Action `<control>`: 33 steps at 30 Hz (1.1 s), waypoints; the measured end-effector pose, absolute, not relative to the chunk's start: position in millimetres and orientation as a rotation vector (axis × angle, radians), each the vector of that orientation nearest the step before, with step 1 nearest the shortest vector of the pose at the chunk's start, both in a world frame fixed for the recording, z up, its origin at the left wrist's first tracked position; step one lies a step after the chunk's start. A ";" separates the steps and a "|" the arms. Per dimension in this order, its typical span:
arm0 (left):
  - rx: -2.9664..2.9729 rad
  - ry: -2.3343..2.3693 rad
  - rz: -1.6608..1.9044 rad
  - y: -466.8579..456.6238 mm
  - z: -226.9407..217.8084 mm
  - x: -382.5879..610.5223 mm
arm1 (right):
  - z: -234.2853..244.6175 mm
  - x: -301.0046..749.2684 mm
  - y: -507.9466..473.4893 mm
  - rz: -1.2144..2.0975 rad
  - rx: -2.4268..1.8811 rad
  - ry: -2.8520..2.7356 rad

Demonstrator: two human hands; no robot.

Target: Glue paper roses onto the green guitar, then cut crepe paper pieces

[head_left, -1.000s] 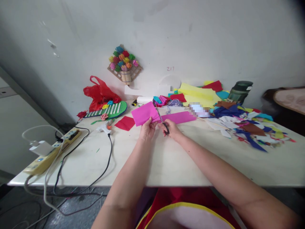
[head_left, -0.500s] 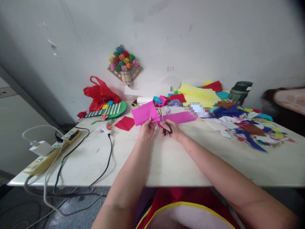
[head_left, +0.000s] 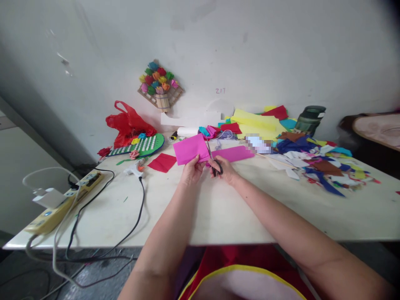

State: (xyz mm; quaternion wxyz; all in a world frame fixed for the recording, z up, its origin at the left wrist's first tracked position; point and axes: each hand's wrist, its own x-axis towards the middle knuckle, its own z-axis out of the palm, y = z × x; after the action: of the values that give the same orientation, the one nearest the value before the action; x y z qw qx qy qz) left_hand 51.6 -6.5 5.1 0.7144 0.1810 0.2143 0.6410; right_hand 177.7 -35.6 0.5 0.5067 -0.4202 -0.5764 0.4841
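Two bare forearms reach forward from the near edge of the worktop (head_left: 170,223), slanting inward so that the hands come close together near its middle. The left forearm (head_left: 167,227) rises steeply, while the right forearm (head_left: 281,214) comes in on a longer, flatter slant from the lower right. The left hand (head_left: 193,170) is clamped on the lower right part of a magenta sheet (head_left: 190,149), its thumb laid on the near face and its other fingers gathered below. The right hand (head_left: 225,168) is curled around the black handles of a pair of scissors (head_left: 217,168), just beside the left hand.

The sheet lies beyond the left hand and mostly to its left, tilted a little, with its lower right corner at the grip. The scissors' blades point away from the person, along the right edge of the sheet; whether they touch the paper is too small to tell. Beyond the right hand, a magenta strip (head_left: 236,154) lies on the worktop and stretches off to the right.

To the left of the sheet, near it, lies a red piece of paper (head_left: 162,163), and farther left a white glue gun (head_left: 133,170). Well apart, on the right, is a heap of coloured scraps (head_left: 326,167).
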 end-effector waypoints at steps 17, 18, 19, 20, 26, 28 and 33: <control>0.351 0.505 1.489 -0.5 4.7 46.1 | -3.1 186.7 -18.7 1.002 -1.046 -1.125; 0.351 0.503 1.495 0.3 4.4 45.0 | -3.4 189.4 -16.7 0.973 -1.058 -1.122; 0.351 0.503 1.501 0.7 4.2 44.2 | -3.8 192.1 -14.7 0.939 -1.071 -1.119; 0.353 0.505 1.507 0.9 4.2 43.5 | -3.8 194.8 -12.8 0.904 -1.081 -1.114; 0.431 0.497 1.554 1.3 4.0 41.2 | 8.8 219.0 -17.7 0.971 -1.113 -1.252; 0.456 0.498 1.600 2.5 3.9 38.5 | 16.3 232.0 -25.5 1.178 -1.084 -1.468; 0.424 0.548 1.724 6.5 3.8 29.3 | 29.0 258.7 -38.0 1.590 -1.269 -2.055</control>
State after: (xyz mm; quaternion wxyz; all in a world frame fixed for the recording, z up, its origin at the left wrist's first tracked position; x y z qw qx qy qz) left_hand 29.3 6.5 3.8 0.5986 0.1826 0.2364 0.7432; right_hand 258.7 -38.0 29.0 0.1247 -0.4354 -0.7051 0.5456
